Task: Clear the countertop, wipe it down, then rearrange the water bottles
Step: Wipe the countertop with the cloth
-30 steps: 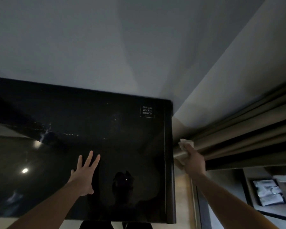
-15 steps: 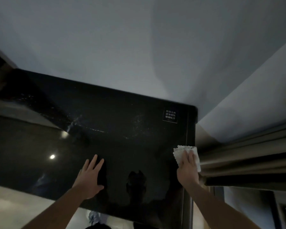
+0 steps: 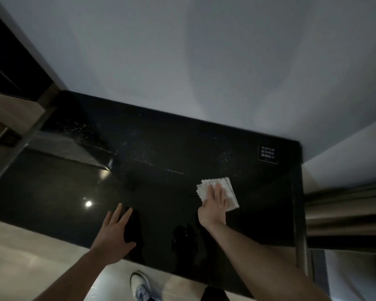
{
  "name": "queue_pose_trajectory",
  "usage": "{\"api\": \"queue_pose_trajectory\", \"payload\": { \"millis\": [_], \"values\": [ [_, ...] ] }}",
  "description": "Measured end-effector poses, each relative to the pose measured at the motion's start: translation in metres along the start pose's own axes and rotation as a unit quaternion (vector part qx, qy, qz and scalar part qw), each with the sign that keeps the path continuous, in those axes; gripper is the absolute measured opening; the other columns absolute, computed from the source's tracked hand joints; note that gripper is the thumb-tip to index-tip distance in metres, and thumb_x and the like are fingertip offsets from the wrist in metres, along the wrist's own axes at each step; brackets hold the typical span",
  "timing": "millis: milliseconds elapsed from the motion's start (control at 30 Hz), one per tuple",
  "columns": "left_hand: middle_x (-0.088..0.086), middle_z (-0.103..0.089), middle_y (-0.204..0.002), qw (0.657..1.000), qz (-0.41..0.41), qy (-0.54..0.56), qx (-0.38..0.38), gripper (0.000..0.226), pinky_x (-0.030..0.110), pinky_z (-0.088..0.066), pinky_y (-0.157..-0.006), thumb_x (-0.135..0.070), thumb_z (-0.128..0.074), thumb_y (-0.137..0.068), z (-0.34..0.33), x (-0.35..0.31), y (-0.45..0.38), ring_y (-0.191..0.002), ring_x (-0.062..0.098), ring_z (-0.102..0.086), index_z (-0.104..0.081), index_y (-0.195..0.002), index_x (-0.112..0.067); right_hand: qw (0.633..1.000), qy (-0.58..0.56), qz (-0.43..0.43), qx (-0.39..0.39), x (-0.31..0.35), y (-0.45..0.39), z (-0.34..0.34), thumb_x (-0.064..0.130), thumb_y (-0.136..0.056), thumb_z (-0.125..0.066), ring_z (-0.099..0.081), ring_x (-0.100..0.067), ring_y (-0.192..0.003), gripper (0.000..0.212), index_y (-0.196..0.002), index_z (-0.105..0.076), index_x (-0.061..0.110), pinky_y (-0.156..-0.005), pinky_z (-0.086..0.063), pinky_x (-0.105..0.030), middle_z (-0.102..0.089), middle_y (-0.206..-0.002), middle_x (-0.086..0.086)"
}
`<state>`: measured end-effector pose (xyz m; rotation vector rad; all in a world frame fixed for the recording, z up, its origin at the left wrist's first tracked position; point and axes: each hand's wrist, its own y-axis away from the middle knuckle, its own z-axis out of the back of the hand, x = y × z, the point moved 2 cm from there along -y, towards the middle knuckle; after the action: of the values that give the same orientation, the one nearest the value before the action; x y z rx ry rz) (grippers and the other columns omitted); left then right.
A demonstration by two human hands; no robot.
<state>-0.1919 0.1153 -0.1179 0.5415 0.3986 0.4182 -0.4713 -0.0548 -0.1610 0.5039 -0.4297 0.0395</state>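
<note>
- Where the right hand [image 3: 215, 198] presses down with straight fingers, a folded white cloth [image 3: 217, 192] lies flat on the black countertop [image 3: 182, 148], right of the middle and nearer the front edge than the wall; the fingers lie across the cloth's near-left part, while its far edge and right side stick out from under them
- Left of it and closer to the front edge, the left hand [image 3: 115, 233] rests palm down on the bare glossy surface, fingers straight and spread, gripping nothing; the two hands are well apart
- Across the countertop's far half runs a faint band of pale specks; a small round light reflection [image 3: 88, 203] shines just left of the left hand; a dark reflection of the person shows between the two forearms
- At the far right corner sits a small dark label [image 3: 267, 153] with pale lettering, too small to read
- Behind the countertop rises a plain grey wall [image 3: 182, 61]; curtain folds [image 3: 347, 205] hang just beyond its right end; a dark frame stands at the left
- Below the front edge, on the pale floor, one white shoe [image 3: 141, 285] is visible
</note>
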Motion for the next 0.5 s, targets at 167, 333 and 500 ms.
{"api": "queue_pose_trajectory", "payload": {
  "millis": [167,333,500],
  "values": [
    [-0.001,0.015,-0.17,1.0,-0.022,-0.014,0.001,0.111,0.044,-0.016,-0.128,-0.043,-0.078,-0.083,0.034,0.053,0.0,-0.158,0.032,0.006,-0.003,-0.164,-0.031,0.992,0.101,0.07,0.021,0.0,0.0,0.003,0.012,-0.097,-0.049,0.011,-0.026,-0.159,0.084,-0.166,-0.004,0.026,-0.13,-0.002,-0.044,0.009,-0.173,-0.002],
    [0.0,0.016,-0.17,0.999,-0.024,-0.022,0.007,0.112,0.046,-0.013,-0.129,-0.047,-0.077,-0.082,0.053,0.1,-0.009,-0.157,0.032,0.01,-0.002,-0.163,-0.033,0.993,0.078,-0.092,0.006,-0.058,0.02,0.025,0.027,-0.103,-0.046,0.012,-0.032,-0.158,0.079,-0.164,0.003,0.04,-0.127,-0.009,-0.059,0.013,-0.172,0.003],
    [0.001,0.012,-0.171,0.999,-0.036,-0.026,0.011,0.114,0.044,-0.016,-0.128,-0.048,-0.079,-0.077,0.067,0.116,-0.035,-0.158,0.031,0.008,-0.006,-0.163,-0.032,0.981,0.051,-0.188,-0.007,-0.082,0.026,0.031,0.03,-0.104,-0.047,0.001,-0.043,-0.154,0.079,-0.156,0.008,0.052,-0.116,-0.022,-0.075,0.019,-0.166,0.002]
  ]
}}
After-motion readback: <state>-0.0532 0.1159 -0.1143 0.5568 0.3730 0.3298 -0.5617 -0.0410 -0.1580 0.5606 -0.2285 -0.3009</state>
